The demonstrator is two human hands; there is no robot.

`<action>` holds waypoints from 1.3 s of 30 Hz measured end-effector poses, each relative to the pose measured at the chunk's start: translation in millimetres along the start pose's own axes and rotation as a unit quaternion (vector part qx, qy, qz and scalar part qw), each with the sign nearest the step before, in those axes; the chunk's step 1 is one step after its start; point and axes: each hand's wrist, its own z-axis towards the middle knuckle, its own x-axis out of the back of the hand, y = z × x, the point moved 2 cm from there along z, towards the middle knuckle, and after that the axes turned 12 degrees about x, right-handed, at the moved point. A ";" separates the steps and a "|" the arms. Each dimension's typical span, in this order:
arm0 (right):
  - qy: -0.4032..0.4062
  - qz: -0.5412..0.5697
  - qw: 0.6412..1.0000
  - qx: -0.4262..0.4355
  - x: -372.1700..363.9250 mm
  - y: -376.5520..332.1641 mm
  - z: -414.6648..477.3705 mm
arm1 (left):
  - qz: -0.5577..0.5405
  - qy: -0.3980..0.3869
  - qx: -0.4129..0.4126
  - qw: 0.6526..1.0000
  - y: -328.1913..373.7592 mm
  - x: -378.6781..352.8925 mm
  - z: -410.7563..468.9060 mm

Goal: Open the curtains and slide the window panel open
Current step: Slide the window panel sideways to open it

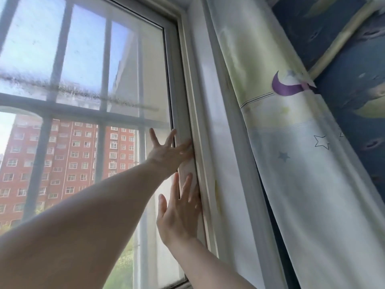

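Observation:
The window panel fills the left of the view, its white right-hand stile against the outer frame. My left hand is spread flat, fingers apart, on the glass and the stile at mid height. Just below it, my right hand lies flat against the same stile, fingers stretched upward. Neither hand grips anything. The curtain, pale green and white with a purple moon and stars, hangs gathered to the right of the frame.
Metal security bars stand outside the glass, with a red brick building beyond. Dark blue patterned curtain fabric fills the upper right. A white wall reveal runs between frame and curtain.

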 end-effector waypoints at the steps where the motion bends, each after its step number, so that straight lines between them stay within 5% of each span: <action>1: 0.007 -0.010 1.000 -0.003 -3.1 -1.6 -0.4 | -0.003 0.005 0.009 1.000 1.9 -3.1 2.1; 18: 0.115 -0.028 0.993 -0.018 -8.3 -25.1 2.5 | 0.006 0.049 0.023 0.999 -19.2 -4.7 -3.3; 39: 0.002 0.173 0.984 0.031 3.4 -223.0 -45.1 | 0.097 -0.016 0.009 0.995 -210.1 12.0 -117.5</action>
